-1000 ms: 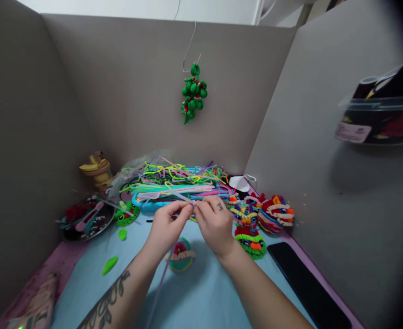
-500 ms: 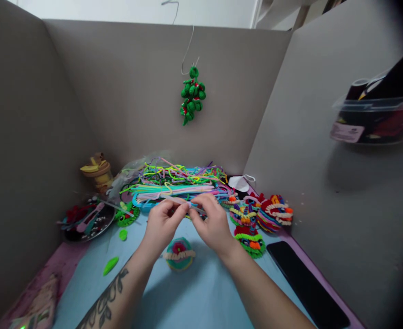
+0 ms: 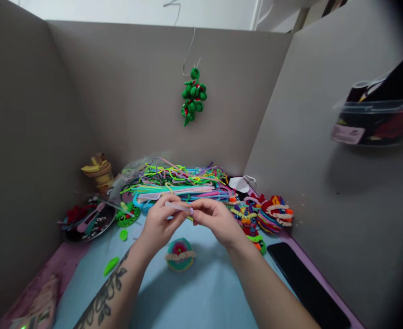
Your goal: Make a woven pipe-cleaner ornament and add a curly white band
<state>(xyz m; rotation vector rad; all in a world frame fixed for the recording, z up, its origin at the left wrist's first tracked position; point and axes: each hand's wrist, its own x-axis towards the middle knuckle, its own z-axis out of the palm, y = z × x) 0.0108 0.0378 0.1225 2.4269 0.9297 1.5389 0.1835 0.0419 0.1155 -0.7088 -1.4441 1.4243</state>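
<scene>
A pale lilac pipe cleaner (image 3: 178, 207) is pinched between my two hands above the table. My left hand (image 3: 163, 221) is closed on it, with the fingers around its length. My right hand (image 3: 212, 218) pinches its right end, where a small curled bit shows at the fingertips. Below the hands a round teal piece (image 3: 180, 262) made of pipe cleaners, with a beige band and a dark pink centre, rests on the light blue cloth (image 3: 194, 297).
Behind the hands lies a heap of coloured pipe cleaners (image 3: 184, 178). Finished bird-like pieces (image 3: 275, 214) and a black phone (image 3: 306, 281) are at the right. A dark bowl of supplies (image 3: 88, 224) stands left. A green ornament (image 3: 193, 98) hangs at the back.
My hands have turned slightly, and the pipe cleaner now slants down to the right in front of the fingers. My right hand has shifted a little rightward.
</scene>
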